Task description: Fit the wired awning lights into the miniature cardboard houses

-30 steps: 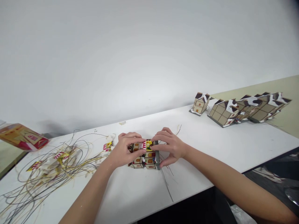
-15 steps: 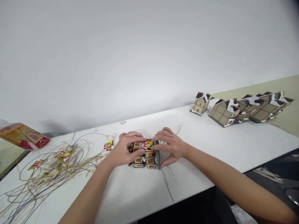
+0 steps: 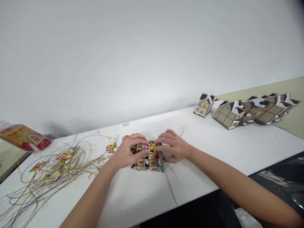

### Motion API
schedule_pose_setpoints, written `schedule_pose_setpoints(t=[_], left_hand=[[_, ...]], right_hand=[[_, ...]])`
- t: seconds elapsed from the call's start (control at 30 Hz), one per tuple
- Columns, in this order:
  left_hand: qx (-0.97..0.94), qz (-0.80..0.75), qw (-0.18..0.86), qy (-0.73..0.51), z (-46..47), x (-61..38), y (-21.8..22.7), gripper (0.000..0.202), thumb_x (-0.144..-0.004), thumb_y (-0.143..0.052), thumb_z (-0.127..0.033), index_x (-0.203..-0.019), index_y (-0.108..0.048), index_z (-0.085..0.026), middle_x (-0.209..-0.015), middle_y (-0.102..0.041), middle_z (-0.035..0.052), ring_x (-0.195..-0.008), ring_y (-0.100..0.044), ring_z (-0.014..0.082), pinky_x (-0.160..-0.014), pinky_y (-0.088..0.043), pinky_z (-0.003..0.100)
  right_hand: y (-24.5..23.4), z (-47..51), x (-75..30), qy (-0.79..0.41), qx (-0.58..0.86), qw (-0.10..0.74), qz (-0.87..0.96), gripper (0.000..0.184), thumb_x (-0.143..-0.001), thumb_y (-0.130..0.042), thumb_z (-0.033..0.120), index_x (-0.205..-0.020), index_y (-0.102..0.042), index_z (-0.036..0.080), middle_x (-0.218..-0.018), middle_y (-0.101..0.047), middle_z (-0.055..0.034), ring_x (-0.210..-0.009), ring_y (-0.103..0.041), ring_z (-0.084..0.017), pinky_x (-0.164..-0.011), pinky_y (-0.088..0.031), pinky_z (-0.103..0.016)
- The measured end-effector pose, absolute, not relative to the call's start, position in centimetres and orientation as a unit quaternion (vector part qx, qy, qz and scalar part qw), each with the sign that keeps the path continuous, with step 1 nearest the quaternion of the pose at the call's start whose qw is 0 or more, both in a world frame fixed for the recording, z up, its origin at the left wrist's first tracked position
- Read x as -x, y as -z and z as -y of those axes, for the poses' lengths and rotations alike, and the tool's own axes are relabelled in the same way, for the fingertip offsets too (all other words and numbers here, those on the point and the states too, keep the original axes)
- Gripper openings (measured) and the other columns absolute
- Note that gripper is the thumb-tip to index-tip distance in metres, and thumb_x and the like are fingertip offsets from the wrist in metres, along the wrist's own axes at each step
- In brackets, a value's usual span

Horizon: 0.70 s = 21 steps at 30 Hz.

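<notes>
A small painted model house (image 3: 148,158) with yellow windows and a red-and-white striped awning lies on its side on the white table (image 3: 213,148), its grey base facing right. My left hand (image 3: 128,152) grips its left end, fingers curled over the top. My right hand (image 3: 172,146) holds the right end at the grey base, fingertips pinching the awning piece. Thin dark wires run out from under the house toward the table's front edge.
A tangle of thin wires with small striped awning parts (image 3: 51,166) covers the table's left side. A red and yellow box (image 3: 25,137) lies at the far left. A row of finished model houses (image 3: 251,110) stands at the back right, one small house (image 3: 204,104) apart.
My right thumb has drawn in from below the house to its base. The view has shifted slightly; the house stays in place.
</notes>
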<state>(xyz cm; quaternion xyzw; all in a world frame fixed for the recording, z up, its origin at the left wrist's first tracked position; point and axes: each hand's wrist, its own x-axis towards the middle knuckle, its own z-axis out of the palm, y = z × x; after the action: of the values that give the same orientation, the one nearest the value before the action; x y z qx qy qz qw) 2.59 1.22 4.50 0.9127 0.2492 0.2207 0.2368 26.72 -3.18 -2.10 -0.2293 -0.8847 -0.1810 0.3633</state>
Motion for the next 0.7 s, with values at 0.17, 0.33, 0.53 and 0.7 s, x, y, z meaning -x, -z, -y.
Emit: schedule_pose_setpoints(t=[0.17, 0.33, 0.53, 0.7], left_hand=[[-0.91, -0.235, 0.257, -0.227, -1.3, -2.6, -4.4, 0.021, -0.083, -0.063, -0.035, -0.096, -0.072, -0.022, -0.097, -0.067, 0.008, -0.085, -0.063, 0.0184, -0.08, -0.049, 0.033], [-0.905, -0.23, 0.281, -0.222, -1.5, -2.5, -4.2, 0.019, -0.083, -0.063, -0.033, -0.096, -0.07, -0.022, -0.097, -0.066, 0.007, -0.085, -0.062, 0.0171, -0.079, -0.049, 0.031], [-0.894, -0.238, 0.316, -0.21, -1.6, -2.5, -4.2, 0.019, -0.084, -0.061, -0.036, -0.092, -0.068, -0.02, -0.097, -0.066, 0.0076, -0.085, -0.062, 0.017, -0.079, -0.049, 0.031], [-0.89, -0.25, 0.324, -0.2, -1.6, -2.4, -4.3, 0.019, -0.084, -0.061, -0.037, -0.089, -0.067, -0.019, -0.096, -0.066, 0.0069, -0.084, -0.062, 0.0166, -0.077, -0.049, 0.03]], right_hand=[[2.0, 3.3, -26.0, 0.246, 0.245, 0.367, 0.863, 0.019, -0.085, -0.059, 0.025, -0.104, -0.061, 0.023, -0.106, -0.062, -0.0049, -0.102, -0.051, -0.018, -0.084, -0.037, -0.036], [1.9, 3.6, -25.2, 0.263, 0.272, 0.371, 0.848, 0.016, -0.086, -0.06, 0.023, -0.102, -0.061, 0.025, -0.104, -0.064, -0.0015, -0.101, -0.052, -0.016, -0.089, -0.035, -0.036], [2.0, 3.6, -25.0, 0.274, 0.28, 0.359, 0.847, 0.015, -0.087, -0.059, 0.019, -0.099, -0.063, 0.028, -0.105, -0.064, 0.0, -0.105, -0.05, -0.016, -0.094, -0.032, -0.036], [2.3, 3.5, -25.0, 0.276, 0.281, 0.356, 0.847, 0.014, -0.086, -0.061, 0.02, -0.096, -0.063, 0.028, -0.106, -0.063, 0.0007, -0.104, -0.049, -0.016, -0.095, -0.031, -0.037]])
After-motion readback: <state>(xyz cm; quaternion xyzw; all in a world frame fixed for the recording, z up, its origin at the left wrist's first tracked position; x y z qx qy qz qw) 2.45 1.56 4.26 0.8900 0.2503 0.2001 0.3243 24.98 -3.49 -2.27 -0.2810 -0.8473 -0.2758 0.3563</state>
